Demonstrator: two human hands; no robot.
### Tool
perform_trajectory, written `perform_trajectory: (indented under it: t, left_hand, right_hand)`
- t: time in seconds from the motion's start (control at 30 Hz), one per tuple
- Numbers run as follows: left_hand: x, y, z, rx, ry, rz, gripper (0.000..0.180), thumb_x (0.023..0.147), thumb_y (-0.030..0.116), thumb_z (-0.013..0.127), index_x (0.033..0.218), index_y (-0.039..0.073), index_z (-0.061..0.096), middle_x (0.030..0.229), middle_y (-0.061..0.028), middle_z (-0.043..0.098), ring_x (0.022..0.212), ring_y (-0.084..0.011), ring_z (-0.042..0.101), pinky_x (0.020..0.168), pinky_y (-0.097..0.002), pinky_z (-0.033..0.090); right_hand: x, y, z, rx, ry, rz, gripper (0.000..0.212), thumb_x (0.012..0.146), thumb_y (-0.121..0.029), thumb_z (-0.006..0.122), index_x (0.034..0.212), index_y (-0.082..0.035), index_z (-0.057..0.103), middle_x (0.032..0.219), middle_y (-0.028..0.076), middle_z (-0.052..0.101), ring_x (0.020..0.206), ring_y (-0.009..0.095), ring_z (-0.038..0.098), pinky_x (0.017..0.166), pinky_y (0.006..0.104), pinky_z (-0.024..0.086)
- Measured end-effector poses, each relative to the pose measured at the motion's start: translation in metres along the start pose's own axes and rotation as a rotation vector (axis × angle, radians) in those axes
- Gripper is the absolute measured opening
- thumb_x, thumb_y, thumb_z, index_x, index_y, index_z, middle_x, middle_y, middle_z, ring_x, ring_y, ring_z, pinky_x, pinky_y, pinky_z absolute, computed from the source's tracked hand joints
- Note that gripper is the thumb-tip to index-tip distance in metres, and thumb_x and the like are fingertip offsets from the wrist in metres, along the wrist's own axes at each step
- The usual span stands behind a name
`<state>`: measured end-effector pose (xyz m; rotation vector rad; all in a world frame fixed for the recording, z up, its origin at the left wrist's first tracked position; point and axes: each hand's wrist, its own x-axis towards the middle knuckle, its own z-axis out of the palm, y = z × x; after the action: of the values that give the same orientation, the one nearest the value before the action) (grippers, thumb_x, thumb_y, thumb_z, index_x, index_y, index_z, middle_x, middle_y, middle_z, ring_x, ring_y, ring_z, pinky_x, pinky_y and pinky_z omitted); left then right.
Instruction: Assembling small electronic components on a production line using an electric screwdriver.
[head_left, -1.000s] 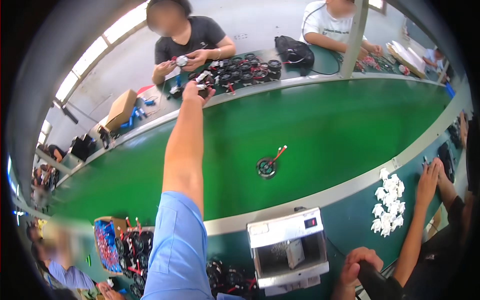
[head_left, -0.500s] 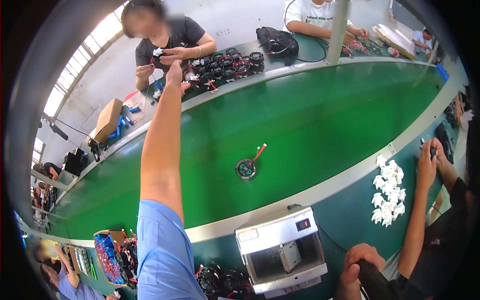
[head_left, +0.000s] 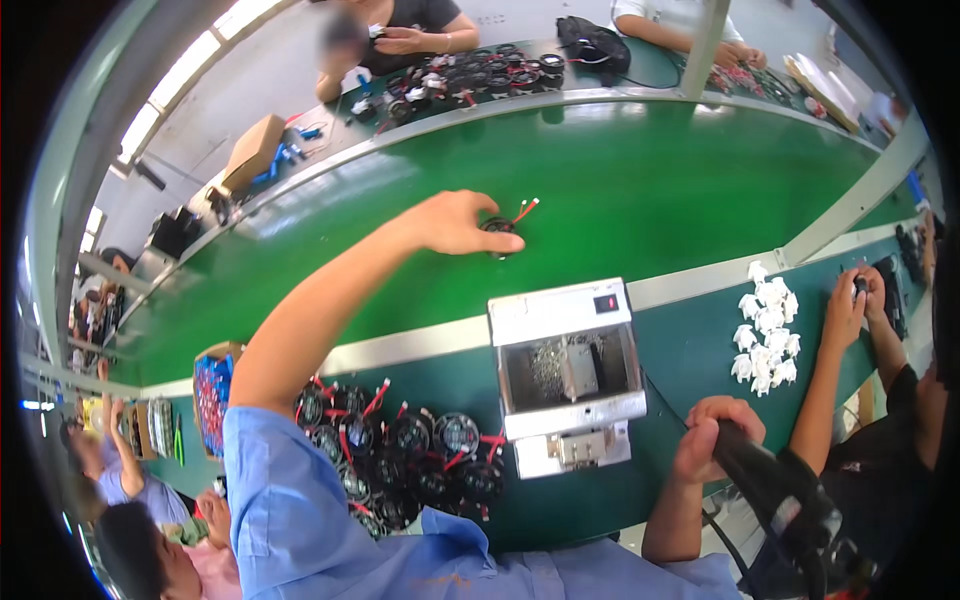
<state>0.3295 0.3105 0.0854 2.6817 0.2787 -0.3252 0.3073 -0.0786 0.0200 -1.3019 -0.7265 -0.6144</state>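
Note:
My left hand reaches over the green belt, thumb and fingers curled round the rim of a round black part. Red wires with white plugs stick out from that part toward the far right. The palm side and some of the fingers' contact are hidden. At the lower right my right hand is closed round a black electric screwdriver, whose body slants down to the right. Between my arms stands a white metal screw feeder with small screws in its open hopper.
Many round black parts with red wires crowd the bench below my left arm. White plastic pieces lie in a pile at right, beside a co-worker's hands. Metal rails edge the belt. Across it, people sit among more black parts.
My left hand has drawn back from the far bench, where a co-worker sits, to the round part on the belt and closed round it. The head view has tilted down. My right hand keeps the screwdriver.

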Motion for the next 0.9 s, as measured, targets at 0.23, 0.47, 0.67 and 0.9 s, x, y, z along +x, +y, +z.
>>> perform_trajectory:
  t: [0.23, 0.47, 0.67, 0.9]
  left_hand:
    - [-0.003, 0.021, 0.035, -0.197, 0.05, -0.216, 0.076, 0.076, 0.064, 0.061, 0.119, 0.001, 0.058, 0.098, -0.016, 0.065, 0.08, -0.0238, 0.064, 0.064, -0.0352, 0.054]
    - [0.003, -0.026, 0.045, -0.844, 0.059, -0.36, 0.035, 0.091, 0.028, 0.06, 0.11, -0.001, 0.063, 0.089, -0.0151, 0.066, 0.066, -0.0233, 0.064, 0.061, -0.0361, 0.06]
    - [-0.018, -0.034, 0.047, -1.064, 0.188, -0.398, 0.025, 0.085, 0.014, 0.068, 0.105, -0.001, 0.065, 0.087, -0.0151, 0.066, 0.068, -0.0234, 0.065, 0.065, -0.0365, 0.06]
    - [-0.166, 0.018, -0.042, -1.013, 0.296, -0.099, 0.032, 0.086, 0.023, 0.068, 0.106, -0.001, 0.064, 0.094, -0.0107, 0.068, 0.074, -0.0171, 0.065, 0.068, -0.0264, 0.055]
  right_hand:
    - [-0.01, -0.003, -0.01, -0.11, 0.001, 0.17, 0.022, 0.084, -0.006, 0.061, 0.1, -0.002, 0.047, 0.084, 0.007, 0.054, 0.071, 0.014, 0.05, 0.068, 0.0258, 0.043]
    - [-0.008, -0.009, 0.002, 0.088, 0.076, 0.197, 0.032, 0.076, 0.009, 0.064, 0.106, 0.003, 0.053, 0.083, 0.007, 0.058, 0.068, 0.011, 0.053, 0.063, 0.0233, 0.045]
    - [-0.015, -0.001, 0.004, 0.09, 0.123, 0.136, 0.03, 0.078, 0.008, 0.065, 0.106, 0.005, 0.054, 0.084, 0.006, 0.058, 0.068, 0.01, 0.053, 0.064, 0.0222, 0.045]
    - [-0.006, -0.005, 0.005, 0.181, 0.029, 0.287, 0.027, 0.081, 0.004, 0.065, 0.107, 0.003, 0.056, 0.081, 0.003, 0.057, 0.067, 0.008, 0.051, 0.064, 0.0205, 0.042]
